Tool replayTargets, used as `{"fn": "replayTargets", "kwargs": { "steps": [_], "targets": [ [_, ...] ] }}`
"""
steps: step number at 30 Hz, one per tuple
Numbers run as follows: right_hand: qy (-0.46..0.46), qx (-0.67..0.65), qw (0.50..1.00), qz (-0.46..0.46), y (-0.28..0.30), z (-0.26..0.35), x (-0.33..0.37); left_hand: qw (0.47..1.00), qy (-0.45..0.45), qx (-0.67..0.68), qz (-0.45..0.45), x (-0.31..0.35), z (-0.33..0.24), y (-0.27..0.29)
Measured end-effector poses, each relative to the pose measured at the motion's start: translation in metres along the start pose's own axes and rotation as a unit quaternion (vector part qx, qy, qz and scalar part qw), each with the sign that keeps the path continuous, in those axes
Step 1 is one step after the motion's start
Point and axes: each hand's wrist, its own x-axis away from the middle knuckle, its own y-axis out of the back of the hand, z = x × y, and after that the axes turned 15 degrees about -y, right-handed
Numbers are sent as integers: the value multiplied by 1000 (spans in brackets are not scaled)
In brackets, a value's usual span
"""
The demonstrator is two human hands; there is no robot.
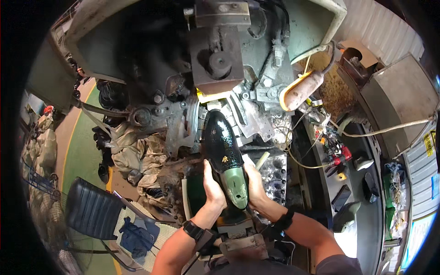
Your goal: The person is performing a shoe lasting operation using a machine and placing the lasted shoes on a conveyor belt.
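A glossy black shoe upper (221, 140) is stretched over a green shoe last (236, 185), with its toe pointing away from me into the machine. A small gold mark shows on the upper. My left hand (212, 187) presses against the left side of the upper and last. On the opposite side, my right hand (255, 185) grips it with the fingers partly hidden. The toe lies between the metal jaws of a lasting machine (183, 121), below its dark block (217, 59). The underside of the shoe is hidden.
A lamp in a pinkish housing (301, 90) hangs right of the jaws. On the right, a grey shelf (366, 215) carries tools, a dark phone-like slab (341, 198) and shoe parts. At left stand a black-backed chair (94, 208) with blue cloth and beige sacks (130, 151).
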Motion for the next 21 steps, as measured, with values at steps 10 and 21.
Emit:
{"fn": "replayTargets", "kwargs": {
  "steps": [10,21],
  "targets": [
    [11,-9,1000,-7,0,3,-4,999,-8,-44,-25,-6,8,9],
    [-36,175,984,14,82,13,15,966,-52,-251,37,3,-21,67]
  ]
}}
